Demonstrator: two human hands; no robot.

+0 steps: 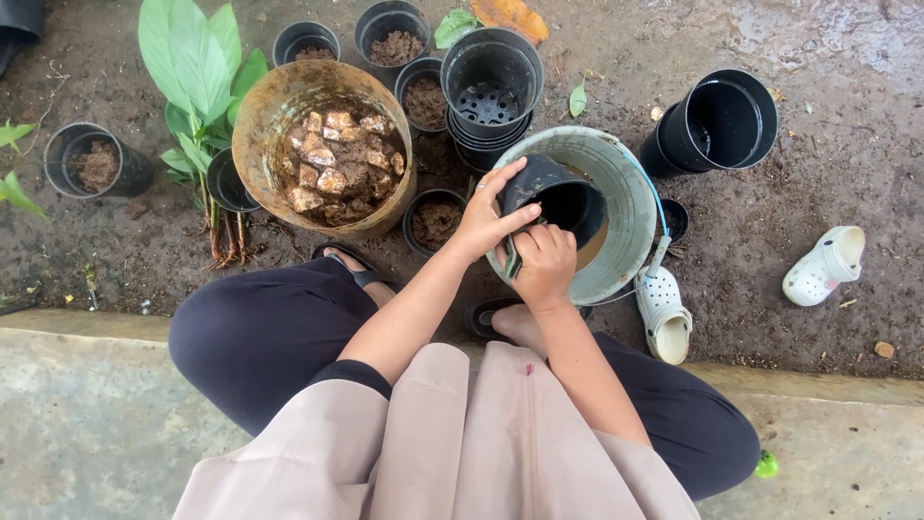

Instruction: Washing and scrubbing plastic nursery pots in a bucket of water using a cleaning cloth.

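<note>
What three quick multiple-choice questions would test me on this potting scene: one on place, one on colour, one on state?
1. Where is the pot that both hands hold?
A. Over the grey bucket
B. On the concrete step
C. Inside the rusty tub

2. What colour are the two loose shoes on the ground?
A. Red
B. White
C. Black

3. What state is the rusty tub in?
A. Empty
B. Upside down
C. Holding soil and pale chunks

Answers:
1 A: the left hand and right hand grip the black pot just above the bucket's mouth.
2 B: both shoes beside the bucket are white.
3 C: brown soil and light lumps show inside the tilted tub.
</note>
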